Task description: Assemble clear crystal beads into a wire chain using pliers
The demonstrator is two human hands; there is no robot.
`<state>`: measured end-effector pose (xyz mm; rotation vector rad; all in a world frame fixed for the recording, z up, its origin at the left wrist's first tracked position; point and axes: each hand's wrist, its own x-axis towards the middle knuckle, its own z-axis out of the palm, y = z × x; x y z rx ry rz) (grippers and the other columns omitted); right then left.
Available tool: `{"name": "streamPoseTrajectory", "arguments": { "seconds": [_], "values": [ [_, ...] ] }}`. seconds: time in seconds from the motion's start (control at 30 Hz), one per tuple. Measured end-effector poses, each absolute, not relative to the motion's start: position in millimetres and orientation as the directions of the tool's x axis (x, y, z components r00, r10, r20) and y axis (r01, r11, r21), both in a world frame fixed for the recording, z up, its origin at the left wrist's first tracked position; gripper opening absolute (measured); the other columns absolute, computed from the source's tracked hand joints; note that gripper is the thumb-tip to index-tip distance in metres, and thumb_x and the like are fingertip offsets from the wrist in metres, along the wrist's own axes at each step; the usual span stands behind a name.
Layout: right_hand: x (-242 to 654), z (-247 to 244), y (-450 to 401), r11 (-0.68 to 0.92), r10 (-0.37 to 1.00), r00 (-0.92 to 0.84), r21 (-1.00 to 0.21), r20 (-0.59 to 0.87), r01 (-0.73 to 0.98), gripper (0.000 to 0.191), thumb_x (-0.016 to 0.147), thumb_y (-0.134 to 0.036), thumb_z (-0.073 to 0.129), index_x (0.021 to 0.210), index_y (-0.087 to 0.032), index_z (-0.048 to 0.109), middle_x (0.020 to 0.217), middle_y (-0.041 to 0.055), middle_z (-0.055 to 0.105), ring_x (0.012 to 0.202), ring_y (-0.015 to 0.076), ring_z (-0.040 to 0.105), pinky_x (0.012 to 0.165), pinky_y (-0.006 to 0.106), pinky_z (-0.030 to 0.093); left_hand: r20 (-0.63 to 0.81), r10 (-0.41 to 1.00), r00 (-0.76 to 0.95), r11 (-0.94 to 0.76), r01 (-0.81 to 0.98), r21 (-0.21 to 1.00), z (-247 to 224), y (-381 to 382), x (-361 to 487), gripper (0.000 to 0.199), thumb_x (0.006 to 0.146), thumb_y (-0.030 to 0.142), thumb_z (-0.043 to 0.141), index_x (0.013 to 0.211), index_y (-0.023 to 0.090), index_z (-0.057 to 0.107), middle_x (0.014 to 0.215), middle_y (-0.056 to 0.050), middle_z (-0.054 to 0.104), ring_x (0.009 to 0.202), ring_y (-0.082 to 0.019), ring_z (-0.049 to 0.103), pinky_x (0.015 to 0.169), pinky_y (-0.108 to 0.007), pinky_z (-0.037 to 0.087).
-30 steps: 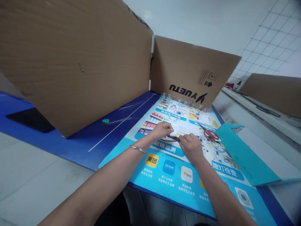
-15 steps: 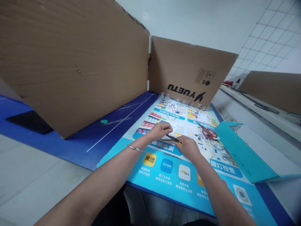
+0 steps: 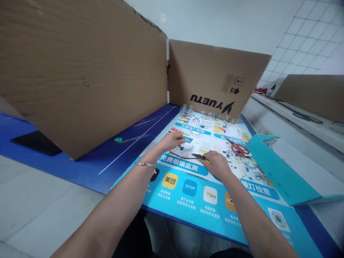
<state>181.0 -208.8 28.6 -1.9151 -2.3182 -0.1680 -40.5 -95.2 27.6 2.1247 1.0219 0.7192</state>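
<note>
In the head view, my right hand is closed around pliers with dark jaws and a yellow handle, held low over the printed poster. The jaws point left. My left hand is apart from the pliers, to their upper left, with its fingers pinched together. What the left fingers hold, if anything, is too small to make out. A dark curved line runs below the left hand toward the jaws; whether it is a wire or print I cannot tell. Red-handled scissors lie to the right of my right hand.
Cardboard panels stand at the back and left. Tangled clear or silvery bits line the back panel's foot. A green roll lies left. A turquoise folder stands at the right, near a shelf with black scissors.
My left hand has moved left and slightly up, away from the pliers' jaws. My right hand stays in nearly the same place with the pliers.
</note>
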Motion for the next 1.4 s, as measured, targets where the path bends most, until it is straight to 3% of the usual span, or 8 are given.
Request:
{"name": "streamPoseTrajectory", "arguments": {
  "seconds": [0.17, 0.47, 0.77, 1.0, 1.4],
  "values": [
    [192, 29, -205, 0.166, 0.961, -0.171, 0.038, 0.217, 0.985, 0.03, 0.083, -0.045, 0.044, 0.097, -0.024, 0.059, 0.091, 0.0045, 0.058, 0.092, 0.0182, 0.05, 0.074, 0.026, 0.034, 0.032, 0.831, 0.555, -0.422, 0.593, 0.686, 24, -83, -61, 0.013, 0.064, 0.027, 0.055, 0.06, 0.017, 0.063, 0.052, 0.001, 0.058, 0.048, -0.01, 0.048, 0.046, -0.019, 0.032],
    [199, 29, -204, 0.164, 0.958, -0.174, 0.062, 0.227, 0.984, 0.032, 0.083, -0.046, 0.042, 0.098, -0.024, 0.06, 0.089, 0.0044, 0.058, 0.088, 0.0174, 0.051, 0.069, 0.026, 0.035, -0.199, 0.799, 0.567, -0.358, 0.715, 0.6, 33, -80, -83, 0.011, 0.06, 0.027, 0.056, 0.06, 0.018, 0.062, 0.05, 0.002, 0.056, 0.043, -0.009, 0.046, 0.043, -0.019, 0.03],
    [217, 17, -193, 0.087, 0.964, -0.081, -0.013, 0.255, 0.996, 0.031, 0.082, -0.046, 0.043, 0.097, -0.024, 0.06, 0.09, 0.0035, 0.058, 0.088, 0.0168, 0.051, 0.07, 0.025, 0.035, -0.215, 0.832, 0.511, -0.347, 0.782, 0.518, 31, -76, -86, 0.014, 0.057, 0.024, 0.058, 0.068, 0.019, 0.064, 0.058, 0.001, 0.061, 0.05, -0.011, 0.051, 0.047, -0.019, 0.032],
    [223, 15, -189, 0.049, 0.972, -0.038, -0.039, 0.23, 0.998, 0.033, 0.082, -0.048, 0.042, 0.096, -0.025, 0.061, 0.09, 0.0032, 0.059, 0.084, 0.0166, 0.052, 0.065, 0.024, 0.034, -0.194, 0.868, 0.457, -0.313, 0.807, 0.502, 27, -75, -81, 0.033, 0.058, 0.021, 0.056, 0.091, 0.021, 0.062, 0.068, 0.0, 0.064, 0.051, -0.011, 0.054, 0.049, -0.019, 0.034],
    [222, 13, -187, 0.034, 0.98, -0.022, -0.058, 0.2, 0.998, 0.035, 0.081, -0.049, 0.043, 0.099, -0.024, 0.061, 0.092, 0.0043, 0.059, 0.085, 0.0173, 0.053, 0.067, 0.025, 0.034, -0.171, 0.876, 0.452, -0.348, 0.836, 0.424, 27, -70, -83, 0.024, 0.057, 0.022, 0.057, 0.08, 0.025, 0.067, 0.063, 0.001, 0.064, 0.053, -0.011, 0.052, 0.05, -0.019, 0.032]
  ]
}}
